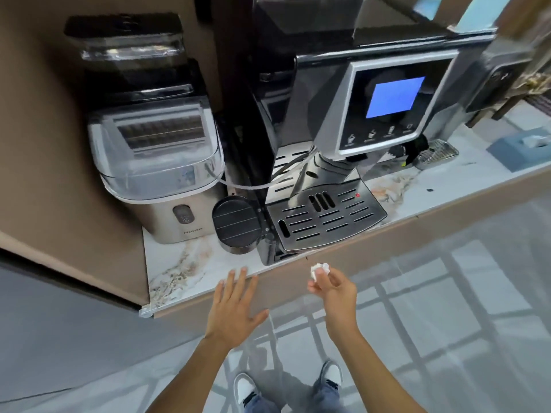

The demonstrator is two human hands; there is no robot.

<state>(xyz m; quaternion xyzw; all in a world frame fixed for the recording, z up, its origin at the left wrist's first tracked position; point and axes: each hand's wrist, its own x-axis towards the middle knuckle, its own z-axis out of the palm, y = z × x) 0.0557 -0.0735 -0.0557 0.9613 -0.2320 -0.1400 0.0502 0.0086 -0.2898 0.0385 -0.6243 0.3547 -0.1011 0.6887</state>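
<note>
My right hand [334, 289] pinches a small crumpled white tissue [319, 269] between thumb and fingertips, just in front of the counter's front edge. My left hand [234, 308] is spread flat with straight fingers, its fingertips at the edge of the marble counter [179, 272]. Straight ahead stands a black and silver coffee machine [357, 114] with a lit blue screen [395, 96] and a slotted drip tray [325, 219]. Both hands hover below the drip tray, apart from it.
A silver ice maker [161, 174] with a clear lid stands left of the coffee machine, and a round black ribbed part [237, 223] sits between them. A blue-grey tissue box [520, 149] and a small metal grate [436, 153] lie on the counter at right. Glossy tiled floor lies below.
</note>
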